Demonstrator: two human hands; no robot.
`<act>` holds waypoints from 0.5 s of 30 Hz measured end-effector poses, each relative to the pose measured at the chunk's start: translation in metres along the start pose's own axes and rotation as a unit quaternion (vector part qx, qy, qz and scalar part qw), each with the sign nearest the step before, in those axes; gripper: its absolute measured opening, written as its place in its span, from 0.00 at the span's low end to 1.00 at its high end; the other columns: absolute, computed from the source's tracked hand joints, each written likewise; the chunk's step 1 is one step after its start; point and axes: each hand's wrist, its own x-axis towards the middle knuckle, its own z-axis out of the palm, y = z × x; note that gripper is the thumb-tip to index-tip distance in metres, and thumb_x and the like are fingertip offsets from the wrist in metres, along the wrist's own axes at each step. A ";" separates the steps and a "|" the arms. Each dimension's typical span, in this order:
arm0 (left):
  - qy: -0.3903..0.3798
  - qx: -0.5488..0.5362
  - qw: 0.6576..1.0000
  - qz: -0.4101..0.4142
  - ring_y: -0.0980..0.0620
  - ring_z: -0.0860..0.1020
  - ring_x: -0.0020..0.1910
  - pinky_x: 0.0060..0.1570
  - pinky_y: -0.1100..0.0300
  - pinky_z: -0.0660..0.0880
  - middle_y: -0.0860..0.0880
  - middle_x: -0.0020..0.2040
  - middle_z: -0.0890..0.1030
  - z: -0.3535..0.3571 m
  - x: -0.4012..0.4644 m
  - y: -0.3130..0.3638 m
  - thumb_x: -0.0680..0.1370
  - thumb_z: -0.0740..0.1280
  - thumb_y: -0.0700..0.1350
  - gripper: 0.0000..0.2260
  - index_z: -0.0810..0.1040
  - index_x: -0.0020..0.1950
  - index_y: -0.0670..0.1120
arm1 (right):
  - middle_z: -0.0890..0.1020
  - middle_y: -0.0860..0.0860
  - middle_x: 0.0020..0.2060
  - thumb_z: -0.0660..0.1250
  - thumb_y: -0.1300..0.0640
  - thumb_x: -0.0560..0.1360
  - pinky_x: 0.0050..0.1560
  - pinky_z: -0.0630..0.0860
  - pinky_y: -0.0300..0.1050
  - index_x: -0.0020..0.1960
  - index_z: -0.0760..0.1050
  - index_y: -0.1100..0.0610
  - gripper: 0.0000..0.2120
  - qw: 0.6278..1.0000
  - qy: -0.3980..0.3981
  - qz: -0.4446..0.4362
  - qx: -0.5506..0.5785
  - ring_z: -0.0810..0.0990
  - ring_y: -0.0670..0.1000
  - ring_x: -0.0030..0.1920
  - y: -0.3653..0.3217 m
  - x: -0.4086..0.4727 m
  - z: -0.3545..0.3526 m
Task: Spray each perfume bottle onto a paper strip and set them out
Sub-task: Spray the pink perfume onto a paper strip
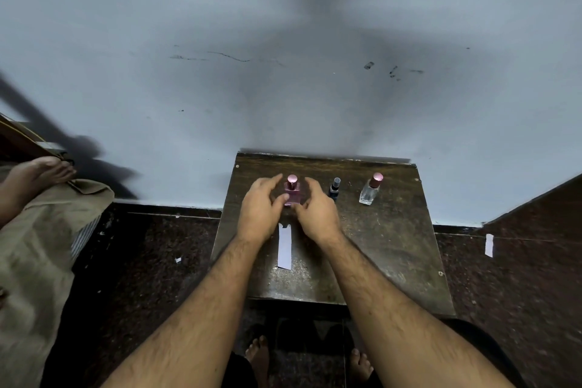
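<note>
A pink perfume bottle (292,187) with a pink cap stands upright near the back of a small dark wooden table (393,239). My left hand (261,211) curls around its left side, thumb touching the bottle's lower front. My right hand (316,211) is cupped just to the bottle's right, fingers apart; whether it touches the bottle I cannot tell. A white paper strip (285,246) lies flat on the table between my wrists. A small dark bottle (334,189) and a clear bottle with a rose cap (371,189) stand upright further right.
The table stands against a pale blue wall (283,57). A second paper strip (489,245) lies on the dark floor at the right. Another person's foot (37,173) and khaki cloth (41,230) lie at the left. My bare feet show below the table.
</note>
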 end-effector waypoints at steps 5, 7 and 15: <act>-0.055 -0.017 0.998 0.030 0.53 0.73 0.65 0.64 0.66 0.64 0.50 0.67 0.75 0.000 0.018 0.010 0.77 0.69 0.43 0.22 0.72 0.71 0.47 | 0.83 0.49 0.54 0.67 0.56 0.77 0.46 0.73 0.38 0.66 0.74 0.52 0.17 0.999 -0.014 -0.026 0.031 0.79 0.46 0.49 -0.003 0.008 0.001; -0.054 -0.014 0.998 0.030 0.53 0.76 0.62 0.64 0.62 0.69 0.51 0.63 0.79 -0.001 0.020 0.012 0.77 0.69 0.44 0.18 0.76 0.67 0.48 | 0.83 0.48 0.50 0.66 0.56 0.77 0.39 0.69 0.35 0.61 0.76 0.52 0.13 0.999 -0.005 -0.033 0.040 0.79 0.46 0.46 -0.003 0.009 0.000; 0.002 -0.106 0.994 0.014 0.60 0.81 0.45 0.47 0.63 0.79 0.54 0.46 0.84 -0.006 0.019 0.010 0.75 0.72 0.47 0.09 0.82 0.53 0.49 | 0.79 0.47 0.45 0.70 0.51 0.74 0.42 0.71 0.39 0.53 0.78 0.50 0.09 0.997 0.014 -0.066 0.029 0.77 0.44 0.43 -0.002 0.002 -0.002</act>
